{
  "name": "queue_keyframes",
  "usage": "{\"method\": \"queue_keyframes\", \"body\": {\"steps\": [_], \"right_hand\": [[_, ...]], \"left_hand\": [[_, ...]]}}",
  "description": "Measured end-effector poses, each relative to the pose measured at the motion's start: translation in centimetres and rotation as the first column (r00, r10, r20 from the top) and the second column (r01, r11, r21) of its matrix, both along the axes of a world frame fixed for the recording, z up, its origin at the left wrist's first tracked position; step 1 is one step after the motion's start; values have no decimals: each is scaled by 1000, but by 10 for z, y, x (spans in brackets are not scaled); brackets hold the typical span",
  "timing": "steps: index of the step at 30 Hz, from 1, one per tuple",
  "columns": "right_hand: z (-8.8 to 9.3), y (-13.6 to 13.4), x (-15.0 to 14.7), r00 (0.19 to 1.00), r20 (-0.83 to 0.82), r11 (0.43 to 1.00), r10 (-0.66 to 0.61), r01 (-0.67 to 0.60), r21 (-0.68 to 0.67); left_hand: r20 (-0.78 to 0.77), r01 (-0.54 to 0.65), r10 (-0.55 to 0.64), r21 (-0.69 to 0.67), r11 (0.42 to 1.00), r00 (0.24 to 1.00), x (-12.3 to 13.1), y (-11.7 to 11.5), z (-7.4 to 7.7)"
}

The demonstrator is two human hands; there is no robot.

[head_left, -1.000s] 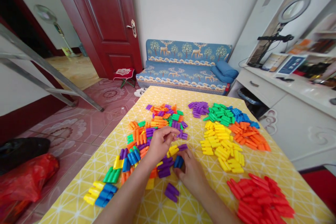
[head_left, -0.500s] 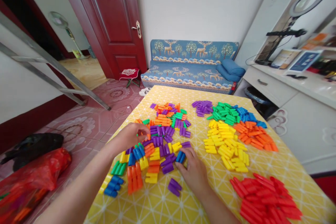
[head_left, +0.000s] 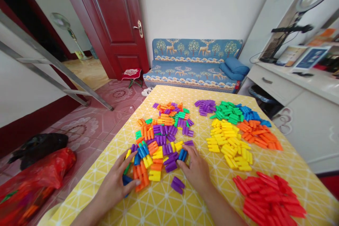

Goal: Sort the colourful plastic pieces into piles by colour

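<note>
A mixed heap of plastic building blocks [head_left: 166, 130], shaped like joined tubes in purple, orange, yellow, blue and green, covers the left-middle of the table. My left hand [head_left: 115, 178] rests at its near left edge, fingers spread around several blocks, among them an orange block [head_left: 141, 176] and a partly hidden blue block [head_left: 126, 180]. At the heap's right side, my right hand [head_left: 195, 166] has a small blue block [head_left: 182, 155] between thumb and fingers. A purple block [head_left: 177, 184] lies apart, nearer to me.
Sorted piles stand on the right of the table: purple [head_left: 205, 107], green [head_left: 228, 112], blue [head_left: 249, 113], orange [head_left: 261, 135], yellow [head_left: 230, 144] and red [head_left: 270, 197]. A red plastic bag [head_left: 50, 169] sits on the floor at left. A blue sofa [head_left: 193, 67] is beyond the table.
My left hand has come back toward me, from the heap's left-middle to its near left edge, and its fingers have spread. The right hand stays at the blue block.
</note>
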State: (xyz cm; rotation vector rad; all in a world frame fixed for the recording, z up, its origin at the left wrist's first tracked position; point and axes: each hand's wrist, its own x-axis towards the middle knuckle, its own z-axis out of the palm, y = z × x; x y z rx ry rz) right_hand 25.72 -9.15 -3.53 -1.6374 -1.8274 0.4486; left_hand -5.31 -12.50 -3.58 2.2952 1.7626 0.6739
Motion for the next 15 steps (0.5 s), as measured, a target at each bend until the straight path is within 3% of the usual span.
{"method": "queue_keyframes", "body": {"steps": [7, 11, 15], "right_hand": [[-3, -2, 4, 999, -45, 996, 27, -23, 90], [-4, -1, 5, 997, -81, 996, 1, 6, 85], [-2, -1, 4, 996, -84, 997, 12, -6, 72]], "left_hand": [[171, -70, 54, 86, 994, 984, 72, 16, 0], [227, -13, -14, 116, 993, 974, 100, 23, 1], [251, 48, -84, 146, 988, 964, 120, 30, 12]]}}
